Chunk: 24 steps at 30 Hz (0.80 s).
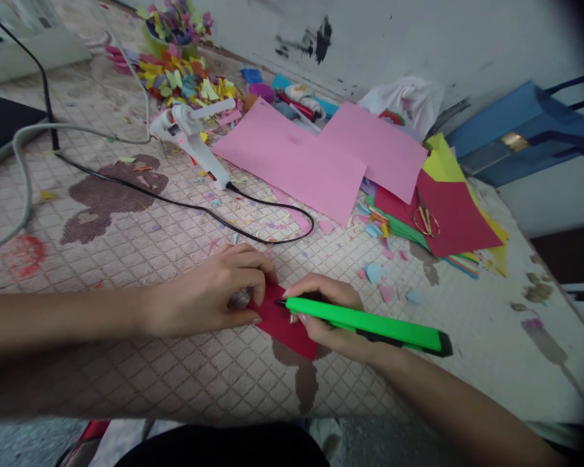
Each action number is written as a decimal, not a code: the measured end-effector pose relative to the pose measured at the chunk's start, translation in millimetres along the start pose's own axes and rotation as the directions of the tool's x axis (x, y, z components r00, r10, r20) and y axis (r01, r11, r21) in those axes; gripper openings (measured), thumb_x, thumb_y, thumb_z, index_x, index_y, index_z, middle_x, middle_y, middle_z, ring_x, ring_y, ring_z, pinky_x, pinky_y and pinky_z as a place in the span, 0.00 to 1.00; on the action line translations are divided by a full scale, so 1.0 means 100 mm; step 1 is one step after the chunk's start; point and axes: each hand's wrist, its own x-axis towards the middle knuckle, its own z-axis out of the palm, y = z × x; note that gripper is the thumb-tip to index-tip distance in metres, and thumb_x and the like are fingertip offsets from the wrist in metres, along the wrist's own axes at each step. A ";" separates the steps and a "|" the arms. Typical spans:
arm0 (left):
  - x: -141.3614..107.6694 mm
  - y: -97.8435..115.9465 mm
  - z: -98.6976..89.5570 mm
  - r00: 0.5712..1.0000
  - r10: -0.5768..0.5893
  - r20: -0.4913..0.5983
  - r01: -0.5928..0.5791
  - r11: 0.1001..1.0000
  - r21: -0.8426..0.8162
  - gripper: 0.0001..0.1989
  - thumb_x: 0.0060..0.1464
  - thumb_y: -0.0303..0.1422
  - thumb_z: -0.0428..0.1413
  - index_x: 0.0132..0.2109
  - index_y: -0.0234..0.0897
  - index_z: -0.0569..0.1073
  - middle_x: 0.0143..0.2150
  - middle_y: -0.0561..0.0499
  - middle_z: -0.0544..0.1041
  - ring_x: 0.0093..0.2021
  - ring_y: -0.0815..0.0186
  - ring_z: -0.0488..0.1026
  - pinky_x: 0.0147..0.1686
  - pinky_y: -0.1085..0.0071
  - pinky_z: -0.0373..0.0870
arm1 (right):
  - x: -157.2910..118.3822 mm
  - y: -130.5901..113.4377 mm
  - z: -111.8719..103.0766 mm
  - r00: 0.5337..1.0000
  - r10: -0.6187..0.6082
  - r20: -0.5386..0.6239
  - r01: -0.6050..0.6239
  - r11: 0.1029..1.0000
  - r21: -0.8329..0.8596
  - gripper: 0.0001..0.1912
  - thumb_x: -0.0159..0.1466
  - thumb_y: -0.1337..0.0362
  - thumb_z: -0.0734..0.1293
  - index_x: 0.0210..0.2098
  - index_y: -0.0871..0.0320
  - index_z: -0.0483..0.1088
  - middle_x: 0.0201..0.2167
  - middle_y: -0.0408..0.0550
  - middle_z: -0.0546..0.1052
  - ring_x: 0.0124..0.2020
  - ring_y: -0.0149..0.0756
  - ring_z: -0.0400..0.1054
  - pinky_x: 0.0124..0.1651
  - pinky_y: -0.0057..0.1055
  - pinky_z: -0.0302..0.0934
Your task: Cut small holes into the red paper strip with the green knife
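A small folded-looking piece of red paper [299, 334] lies on the patterned tablecloth in front of me. My left hand [219, 288] holds its left end, fingers curled with the fingertips and thumb on the paper. In my right hand [328, 311] is a bright green utility knife [370, 320], gripped like a pen. Its dark pointed tip rests on or just above the red paper, close to my left fingers; contact cannot be made out. The knife's thick, black-capped end points right, over my wrist.
Beyond my hands lie a white glue gun [194, 143] with a black cord [194, 206], large pink sheets [296, 162], and a stack of coloured paper with red paper [460, 217] and small gold scissors [424, 217]. Paper scraps [374, 272] are scattered around. A blue bag [520, 139] stands right.
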 end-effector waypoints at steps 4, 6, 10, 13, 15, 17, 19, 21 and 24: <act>0.00 0.00 0.01 1.000 0.008 -0.009 -0.008 1.000 -0.010 0.05 0.54 0.25 0.61 0.35 0.37 0.72 0.52 0.49 0.73 0.53 0.59 0.67 0.53 0.63 0.64 | 0.01 0.00 0.00 0.999 -0.034 0.009 0.034 0.997 -0.063 0.17 0.54 0.77 0.65 0.40 0.57 0.74 0.32 0.43 0.79 0.30 0.31 0.72 0.32 0.27 0.65; 0.00 0.00 0.01 1.000 0.004 -0.009 -0.004 1.000 -0.007 0.05 0.54 0.25 0.61 0.35 0.38 0.72 0.52 0.50 0.73 0.53 0.59 0.67 0.53 0.63 0.64 | 0.01 -0.01 -0.01 0.999 -0.039 0.009 0.040 0.997 -0.071 0.16 0.55 0.77 0.65 0.40 0.57 0.74 0.33 0.43 0.79 0.31 0.32 0.73 0.33 0.27 0.66; 0.00 0.01 0.00 1.000 -0.006 -0.004 0.006 1.000 -0.004 0.05 0.54 0.25 0.61 0.34 0.37 0.72 0.51 0.49 0.73 0.53 0.59 0.67 0.53 0.63 0.64 | 0.02 -0.01 -0.01 0.999 -0.037 0.019 0.038 0.996 -0.075 0.16 0.55 0.76 0.65 0.41 0.56 0.74 0.33 0.44 0.79 0.31 0.32 0.73 0.33 0.27 0.66; 0.00 0.01 0.00 1.000 -0.004 -0.006 0.004 1.000 -0.002 0.05 0.54 0.25 0.61 0.34 0.37 0.72 0.51 0.49 0.73 0.53 0.59 0.67 0.53 0.62 0.64 | 0.02 -0.01 0.00 0.999 -0.028 0.024 0.030 0.996 -0.083 0.16 0.55 0.76 0.64 0.41 0.56 0.74 0.33 0.44 0.79 0.32 0.32 0.73 0.33 0.27 0.66; 0.01 0.01 0.00 1.000 0.000 -0.006 0.000 1.000 -0.006 0.04 0.54 0.25 0.61 0.34 0.37 0.72 0.51 0.49 0.73 0.53 0.59 0.67 0.53 0.62 0.64 | 0.02 -0.01 0.00 0.999 -0.044 0.020 0.046 0.995 -0.090 0.16 0.55 0.76 0.64 0.41 0.56 0.74 0.34 0.44 0.79 0.32 0.32 0.73 0.34 0.27 0.66; 0.01 0.01 0.00 1.000 0.002 -0.007 -0.002 1.000 -0.007 0.04 0.54 0.25 0.60 0.34 0.37 0.73 0.51 0.49 0.73 0.53 0.59 0.67 0.52 0.62 0.64 | 0.02 -0.02 0.01 0.997 -0.076 0.023 0.078 0.992 -0.101 0.16 0.55 0.76 0.64 0.41 0.56 0.74 0.34 0.45 0.79 0.32 0.32 0.73 0.34 0.28 0.67; 0.00 0.01 0.00 1.000 -0.002 -0.005 0.002 1.000 -0.001 0.04 0.54 0.25 0.60 0.35 0.37 0.73 0.52 0.49 0.73 0.54 0.58 0.67 0.53 0.62 0.64 | 0.03 -0.03 0.01 0.994 -0.109 0.032 0.112 0.987 -0.113 0.15 0.56 0.75 0.64 0.41 0.56 0.73 0.34 0.45 0.79 0.32 0.32 0.73 0.36 0.29 0.67; 0.00 0.01 0.00 1.000 -0.004 -0.004 0.004 1.000 0.004 0.04 0.55 0.25 0.60 0.35 0.37 0.73 0.52 0.48 0.73 0.54 0.58 0.67 0.53 0.61 0.64 | 0.03 -0.04 0.01 0.991 -0.126 0.046 0.131 0.985 -0.113 0.15 0.56 0.74 0.64 0.42 0.56 0.73 0.34 0.46 0.79 0.33 0.33 0.74 0.37 0.30 0.68; 0.00 0.01 0.00 1.000 0.010 -0.013 -0.010 1.000 0.010 0.04 0.55 0.26 0.61 0.34 0.37 0.73 0.51 0.48 0.73 0.54 0.58 0.67 0.54 0.61 0.64 | 0.03 -0.06 0.00 0.995 -0.096 0.021 0.098 0.992 -0.074 0.14 0.57 0.74 0.65 0.41 0.56 0.74 0.34 0.46 0.80 0.33 0.33 0.74 0.36 0.30 0.69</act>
